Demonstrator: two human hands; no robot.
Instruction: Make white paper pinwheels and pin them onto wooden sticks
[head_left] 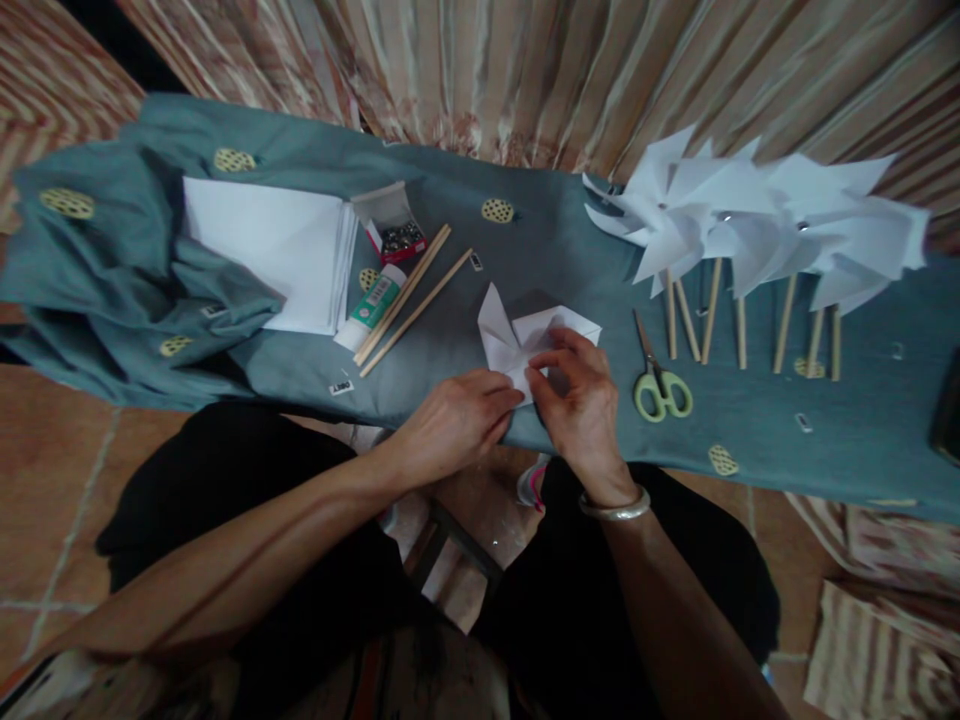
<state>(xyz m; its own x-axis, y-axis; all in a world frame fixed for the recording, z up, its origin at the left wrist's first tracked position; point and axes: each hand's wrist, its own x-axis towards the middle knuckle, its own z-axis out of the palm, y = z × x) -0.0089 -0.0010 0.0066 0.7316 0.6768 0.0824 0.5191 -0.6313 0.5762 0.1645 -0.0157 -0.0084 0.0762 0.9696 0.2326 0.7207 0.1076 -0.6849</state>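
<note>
A white paper pinwheel blade sheet [498, 335], cut and partly folded, lies near the front edge of the cloth-covered table. My left hand [469, 415] has its fingers closed on the paper's near left edge. Over the paper's right part, my right hand [576, 400] pinches a piece of it between thumb and forefinger, the other fingers curled; a silver bangle is on that wrist. One flap of the paper stands up at the far left, and another spreads to the right behind my fingers. Green-handled scissors [660, 392] rest just right of my right hand.
Left of the paper are several wooden sticks [405, 298], a glue stick [373, 303], an open small box of metal pins [401, 238] and a stack of white paper [270, 245]. Finished white pinwheels [739, 215] on sticks lie at the right. Bunched cloth [142, 270] covers the left end.
</note>
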